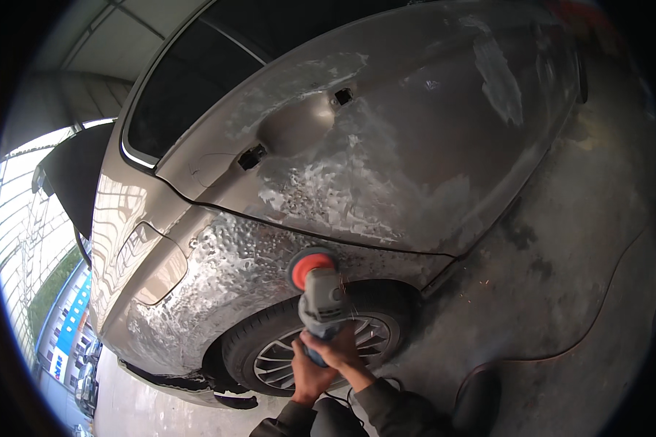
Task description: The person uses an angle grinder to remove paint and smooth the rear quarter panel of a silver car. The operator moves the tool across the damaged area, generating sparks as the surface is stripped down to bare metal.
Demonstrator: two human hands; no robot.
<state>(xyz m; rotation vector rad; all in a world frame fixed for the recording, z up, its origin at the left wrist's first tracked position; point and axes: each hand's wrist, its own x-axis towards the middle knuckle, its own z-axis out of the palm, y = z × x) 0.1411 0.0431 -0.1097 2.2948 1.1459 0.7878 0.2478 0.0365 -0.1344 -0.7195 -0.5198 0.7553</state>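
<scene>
Both of my hands are wrapped round an angle grinder (pixel 323 300) with a grey head and a red disc. My left hand (pixel 310 374) grips the rear of its body, low down. Just above and to the right, my right hand (pixel 338 347) is closed round the same body. The disc lies at the car's rear quarter panel (pixel 233 251), right above the wheel arch. Bare, dented metal shows there, and small sparks fly off to the right. Whether the disc presses on the metal is hard to tell.
Below the grinder is the rear wheel (pixel 372 335) with its tire and spoked rim. The rear door (pixel 401 160) has sanded patches and two square holes. A dark cable (pixel 561 355) runs over the concrete floor (pixel 561 255). The fuel flap (pixel 151 264) is closed at left.
</scene>
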